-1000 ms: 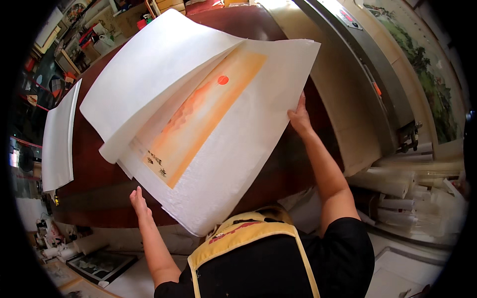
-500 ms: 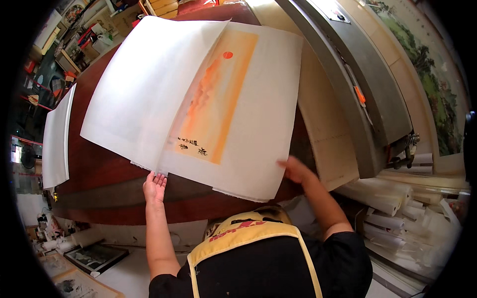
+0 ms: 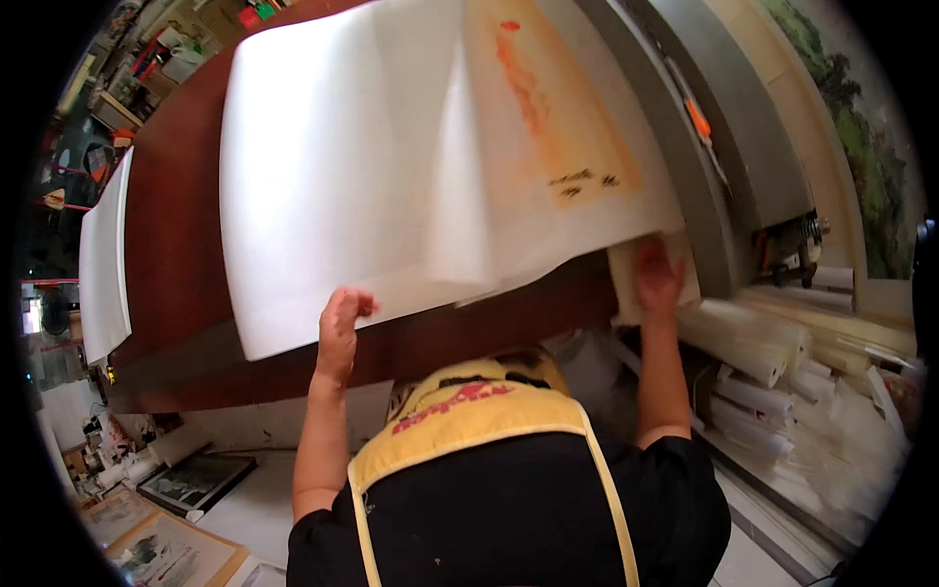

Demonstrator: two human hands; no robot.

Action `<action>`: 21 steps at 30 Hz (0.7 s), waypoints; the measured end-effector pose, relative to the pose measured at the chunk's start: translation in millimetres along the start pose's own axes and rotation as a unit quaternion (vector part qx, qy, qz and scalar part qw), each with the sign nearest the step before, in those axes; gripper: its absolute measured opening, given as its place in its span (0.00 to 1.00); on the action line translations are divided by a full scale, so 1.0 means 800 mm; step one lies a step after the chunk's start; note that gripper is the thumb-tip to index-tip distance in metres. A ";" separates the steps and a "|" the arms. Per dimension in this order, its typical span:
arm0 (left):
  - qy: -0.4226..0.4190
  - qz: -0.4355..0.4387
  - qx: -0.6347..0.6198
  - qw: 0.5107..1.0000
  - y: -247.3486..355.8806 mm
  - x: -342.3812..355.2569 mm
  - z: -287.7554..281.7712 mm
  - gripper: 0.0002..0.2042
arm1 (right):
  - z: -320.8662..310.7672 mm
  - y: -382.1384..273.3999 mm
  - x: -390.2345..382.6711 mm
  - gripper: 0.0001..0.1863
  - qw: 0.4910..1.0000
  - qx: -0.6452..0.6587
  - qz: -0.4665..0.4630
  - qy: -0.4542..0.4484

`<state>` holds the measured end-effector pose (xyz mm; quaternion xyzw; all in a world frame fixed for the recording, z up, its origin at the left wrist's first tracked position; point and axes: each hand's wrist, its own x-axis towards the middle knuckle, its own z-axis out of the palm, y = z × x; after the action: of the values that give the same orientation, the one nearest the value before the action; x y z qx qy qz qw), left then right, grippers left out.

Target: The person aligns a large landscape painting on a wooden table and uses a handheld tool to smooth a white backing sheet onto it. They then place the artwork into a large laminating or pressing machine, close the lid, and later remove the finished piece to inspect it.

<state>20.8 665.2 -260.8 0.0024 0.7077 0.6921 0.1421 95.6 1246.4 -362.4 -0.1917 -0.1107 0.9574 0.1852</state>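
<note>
A large sheet of white paper (image 3: pixel 311 186) lies loosely over the table, rippled near its middle. To its right shows an orange-washed painting (image 3: pixel 577 147) with a red sun and dark brush-written characters, mounted on white paper and blurred. At the near edge of the white paper is my left hand (image 3: pixel 339 333), its fingers curled over the border but smeared, so a grip cannot be made out. My right hand (image 3: pixel 660 279) is at the painting sheet's near right corner, fingertips closed on its edge.
Beneath the papers is a dark red table (image 3: pixel 181 254). A white sheet (image 3: pixel 106 259) hangs at its left end. A long grey machine (image 3: pixel 753 147) with an orange cutter (image 3: pixel 697 119) stands at right, above rolled papers (image 3: pixel 753 352). A framed picture (image 3: pixel 196 482) lies low at left.
The papers have shifted right in view, and the white sheet now covers more of the painting's left side. My left hand has moved right and curled; my right hand has moved right and up.
</note>
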 end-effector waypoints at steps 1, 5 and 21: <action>0.014 0.015 0.074 0.997 -0.013 0.003 0.010 0.22 | 0.005 0.027 -0.014 0.27 0.997 -0.052 0.053 0.006; -0.011 0.082 0.320 0.944 -0.089 0.008 0.037 0.27 | 0.067 0.119 -0.048 0.28 0.900 -0.416 0.035 0.125; -0.054 0.214 0.471 0.854 -0.067 0.000 0.123 0.36 | 0.078 0.077 -0.013 0.30 0.491 -0.869 -0.036 0.051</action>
<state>51.2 759.3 -313.8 0.2576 0.9221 0.2884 0.0108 59.7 1177.8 -319.9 -0.3002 -0.8837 0.3573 -0.0354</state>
